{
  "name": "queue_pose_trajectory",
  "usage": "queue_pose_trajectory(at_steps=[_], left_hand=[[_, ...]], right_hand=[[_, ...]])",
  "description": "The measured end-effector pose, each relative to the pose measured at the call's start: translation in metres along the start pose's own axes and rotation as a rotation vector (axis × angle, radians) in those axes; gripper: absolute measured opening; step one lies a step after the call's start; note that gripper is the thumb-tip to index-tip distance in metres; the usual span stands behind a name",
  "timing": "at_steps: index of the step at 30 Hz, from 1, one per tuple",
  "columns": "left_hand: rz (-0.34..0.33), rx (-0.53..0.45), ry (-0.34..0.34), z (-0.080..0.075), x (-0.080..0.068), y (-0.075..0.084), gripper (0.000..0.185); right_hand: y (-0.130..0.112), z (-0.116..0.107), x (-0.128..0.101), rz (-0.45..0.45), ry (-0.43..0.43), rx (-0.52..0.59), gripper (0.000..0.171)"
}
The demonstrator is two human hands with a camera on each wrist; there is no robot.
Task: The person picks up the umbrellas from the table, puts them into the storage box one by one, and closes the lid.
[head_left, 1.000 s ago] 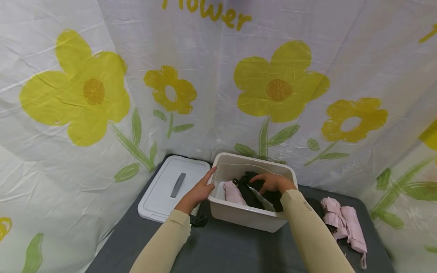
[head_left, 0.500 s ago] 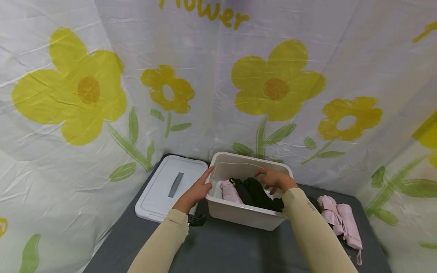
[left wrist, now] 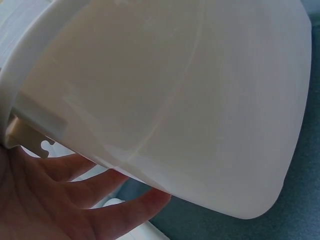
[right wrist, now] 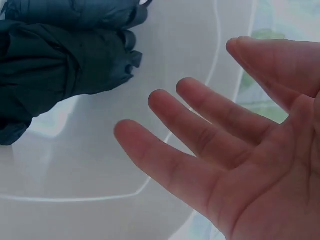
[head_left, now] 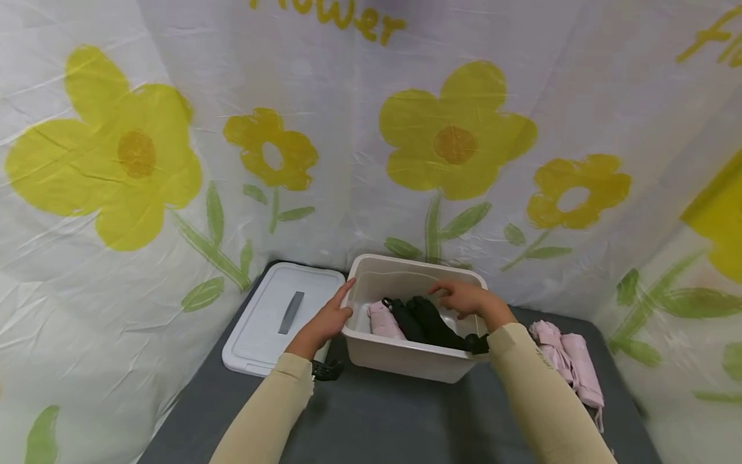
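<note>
In the head view my left hand (head_left: 326, 322) holds the left rim of a cream storage bin (head_left: 400, 361). The left wrist view shows several of its fingers (left wrist: 125, 215) against the bin's outer wall. My right hand (head_left: 466, 299) hovers over the bin's right part, fingers spread and apart from the things inside. A pink folded umbrella (head_left: 384, 321) lies at the left inside the bin. Beside it are a black folded umbrella (head_left: 407, 322) and another black folded umbrella (head_left: 436, 325), whose rib ends (right wrist: 132, 59) show in the right wrist view.
A white lid (head_left: 261, 335) with a grey handle lies left of the bin on the dark table (head_left: 394, 419). Pink folded umbrellas (head_left: 581, 370) lie to the right, partly behind my right sleeve (head_left: 539, 393). A flower-printed curtain (head_left: 359, 212) hangs directly behind.
My right hand has let go of the black umbrella and risen off it; that umbrella now lies against the other black one. My left hand stays on the rim. The view has shifted slightly rightward.
</note>
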State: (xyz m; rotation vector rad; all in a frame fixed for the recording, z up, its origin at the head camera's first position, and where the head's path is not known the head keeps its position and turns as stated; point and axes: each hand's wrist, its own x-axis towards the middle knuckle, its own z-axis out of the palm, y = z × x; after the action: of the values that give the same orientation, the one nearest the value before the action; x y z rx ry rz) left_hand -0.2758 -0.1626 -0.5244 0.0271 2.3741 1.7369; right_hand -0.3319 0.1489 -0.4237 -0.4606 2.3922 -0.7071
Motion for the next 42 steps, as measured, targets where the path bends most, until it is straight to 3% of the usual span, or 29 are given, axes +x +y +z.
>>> queue_pose_trajectory(at_steps=[10,20,29,36,42], left_hand=[[0.004,-0.009,-0.007,-0.004,-0.002,0.001,0.071],[-0.012,-0.029,-0.041,-0.006,-0.001,0.001,0.072],[0.012,-0.010,-0.022,-0.002,-0.003,0.003,0.073],[-0.013,-0.022,-0.040,-0.002,-0.005,0.010,0.072],[-0.021,-0.032,-0.036,-0.001,-0.001,0.005,0.072]], right_hand=[[0.007,-0.005,-0.029,-0.188,0.089,-0.088,0.039],[0.031,-0.004,-0.047,-0.257,0.331,-0.081,0.033],[0.054,-0.004,-0.066,-0.236,0.480,-0.037,0.030],[0.071,-0.001,-0.077,-0.163,0.551,-0.015,0.032],[0.090,0.005,-0.079,-0.135,0.615,-0.027,0.034]])
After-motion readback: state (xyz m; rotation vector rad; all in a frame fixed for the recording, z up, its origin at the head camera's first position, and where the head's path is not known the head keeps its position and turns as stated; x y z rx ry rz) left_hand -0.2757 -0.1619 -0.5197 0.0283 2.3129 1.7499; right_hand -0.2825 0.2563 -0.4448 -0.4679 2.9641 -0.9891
